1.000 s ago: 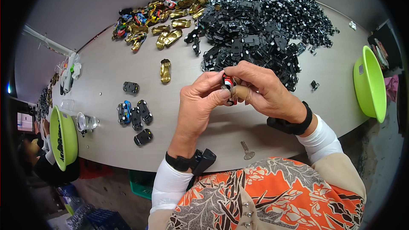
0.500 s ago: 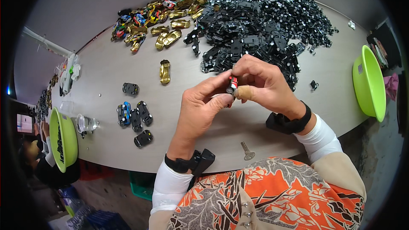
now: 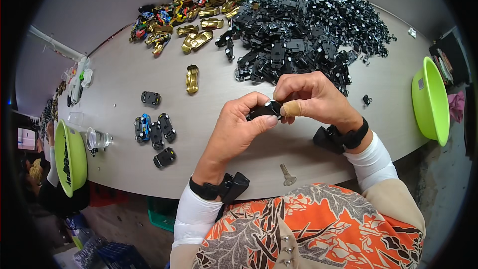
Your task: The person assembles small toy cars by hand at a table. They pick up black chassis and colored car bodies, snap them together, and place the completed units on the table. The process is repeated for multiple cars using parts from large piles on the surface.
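My left hand (image 3: 239, 129) and my right hand (image 3: 311, 97) meet above the middle of the table, both gripping one small black toy car chassis (image 3: 263, 110) with a white wheel showing. The right thumb wears a tan bandage. A big heap of black toy car chassis (image 3: 303, 30) lies just behind my hands. A single gold toy car body (image 3: 192, 78) sits to the left of them, and a pile of gold and coloured car bodies (image 3: 184, 15) lies at the far left.
Several finished small cars (image 3: 154, 129) stand left of my hands, one apart (image 3: 151, 98). Green basins sit at the right edge (image 3: 429, 99) and left edge (image 3: 69, 157). A clear cup (image 3: 97, 139) and a small metal tool (image 3: 287, 175) lie near the front edge.
The piece between my fingers has been turned: its red and white side showed earlier, now the black underside with a wheel faces up. Both hands stay in place.
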The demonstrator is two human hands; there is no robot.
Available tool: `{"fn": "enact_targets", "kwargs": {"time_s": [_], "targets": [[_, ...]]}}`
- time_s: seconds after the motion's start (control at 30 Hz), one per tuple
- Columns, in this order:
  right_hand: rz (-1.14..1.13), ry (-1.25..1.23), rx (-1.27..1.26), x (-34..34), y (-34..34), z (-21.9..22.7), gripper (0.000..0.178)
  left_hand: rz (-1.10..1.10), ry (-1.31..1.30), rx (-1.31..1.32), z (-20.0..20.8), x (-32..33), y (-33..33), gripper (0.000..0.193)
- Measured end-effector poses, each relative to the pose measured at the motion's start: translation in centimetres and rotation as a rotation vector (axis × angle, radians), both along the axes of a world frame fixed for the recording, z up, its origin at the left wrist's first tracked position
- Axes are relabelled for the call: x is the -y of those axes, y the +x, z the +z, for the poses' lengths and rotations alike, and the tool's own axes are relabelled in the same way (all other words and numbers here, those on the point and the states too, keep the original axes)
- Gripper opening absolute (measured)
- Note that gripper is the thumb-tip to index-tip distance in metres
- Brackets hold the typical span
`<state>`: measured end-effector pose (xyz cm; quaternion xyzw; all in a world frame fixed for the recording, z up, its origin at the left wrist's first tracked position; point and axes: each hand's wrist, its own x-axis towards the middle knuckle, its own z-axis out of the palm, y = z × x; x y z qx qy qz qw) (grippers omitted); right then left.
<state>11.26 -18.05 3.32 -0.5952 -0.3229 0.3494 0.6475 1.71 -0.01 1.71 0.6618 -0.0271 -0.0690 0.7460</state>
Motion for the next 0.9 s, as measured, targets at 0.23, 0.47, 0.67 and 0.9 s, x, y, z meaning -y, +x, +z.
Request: {"fn": "enact_targets", "kwargs": {"time_s": [0.23, 0.47, 0.67, 0.9], "targets": [[-0.028, -0.068, 0.383, -0.5, -1.1, -0.6, 0.011, 0.028, 0.169, 0.051, -0.8, 0.5, -0.1, 0.01], [-0.218, -0.01, 0.602, -1.7, -1.7, -1.7, 0.013, 0.132, 0.229, -0.009, -0.3, 0.3, -0.1, 0.013], [-0.241, 0.007, 0.146, -1.8, -2.0, -2.2, 0.006, 0.343, -0.115, 0.038, -0.9, 0.8, 0.5, 0.022], [-0.173, -0.008, 0.022, -1.3, -1.5, -2.0, 0.011, 0.306, -0.144, 0.001, -0.9, 0.5, 0.4, 0.02]]}}
